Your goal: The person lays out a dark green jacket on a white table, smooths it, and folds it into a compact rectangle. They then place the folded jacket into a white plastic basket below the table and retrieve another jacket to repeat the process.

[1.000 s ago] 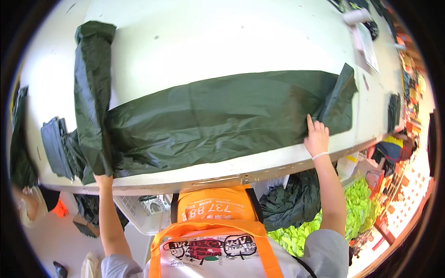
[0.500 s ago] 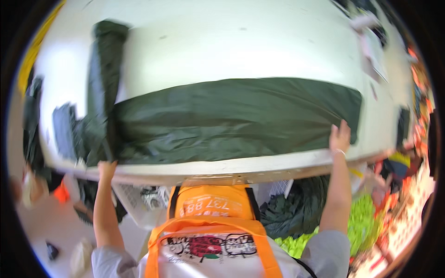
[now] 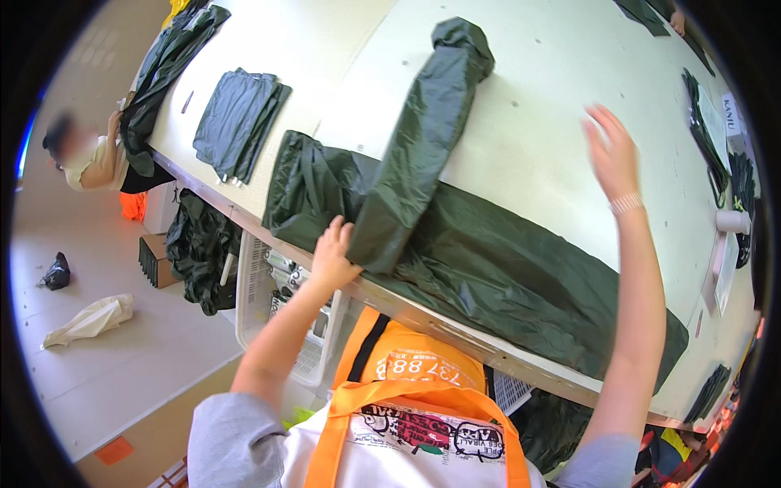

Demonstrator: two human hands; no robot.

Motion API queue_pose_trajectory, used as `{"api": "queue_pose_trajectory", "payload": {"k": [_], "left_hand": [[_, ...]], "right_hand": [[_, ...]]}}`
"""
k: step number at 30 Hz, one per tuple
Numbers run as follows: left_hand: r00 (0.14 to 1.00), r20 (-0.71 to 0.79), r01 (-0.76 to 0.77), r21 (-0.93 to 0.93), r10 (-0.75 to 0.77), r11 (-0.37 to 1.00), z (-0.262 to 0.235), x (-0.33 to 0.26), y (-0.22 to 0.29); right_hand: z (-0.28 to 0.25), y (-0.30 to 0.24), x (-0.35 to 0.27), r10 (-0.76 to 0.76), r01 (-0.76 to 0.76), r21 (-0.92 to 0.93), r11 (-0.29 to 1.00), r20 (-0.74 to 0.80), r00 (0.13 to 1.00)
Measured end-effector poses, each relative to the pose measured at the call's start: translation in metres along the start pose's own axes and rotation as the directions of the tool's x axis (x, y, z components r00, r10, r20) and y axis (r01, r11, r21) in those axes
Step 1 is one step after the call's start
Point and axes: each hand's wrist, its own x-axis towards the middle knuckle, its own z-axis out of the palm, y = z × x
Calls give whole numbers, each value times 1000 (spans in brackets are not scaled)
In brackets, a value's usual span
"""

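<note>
A dark green garment of thin, shiny fabric (image 3: 521,264) lies folded into a long strip along the table's near edge. One narrow sleeve-like piece (image 3: 423,146) crosses it and sticks out toward the far side. My left hand (image 3: 331,254) rests on the fabric at the near edge, just left of that piece, with its fingers stretched out. Above the bare white tabletop, beyond the strip, my right hand (image 3: 612,159) is raised with its fingers apart and nothing in it. A light band circles the right wrist.
To the left on the table (image 3: 561,61) is a stack of folded dark green pieces (image 3: 240,122). Another person (image 3: 93,154) handles dark fabric at the far left. Below the edge stand a white basket (image 3: 313,366) and hanging dark cloth (image 3: 203,252). A white roll (image 3: 732,221) sits at right.
My view has turned leftward. My right hand has left the strip's right end and risen over the table. My left hand has opened from the near edge and now lies on the fabric.
</note>
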Motion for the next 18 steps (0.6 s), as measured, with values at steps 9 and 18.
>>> {"api": "queue_pose_trajectory", "payload": {"k": [9,18], "left_hand": [[981,194,42,-324,23,945,-33,8,-19],[917,315,-95,-424,245,901,-48,16,-56]], "right_hand": [[222,-159,221,-49,321,-459,828,512,858],[42,-34,150,463,-399,-249,882,304,833]]}}
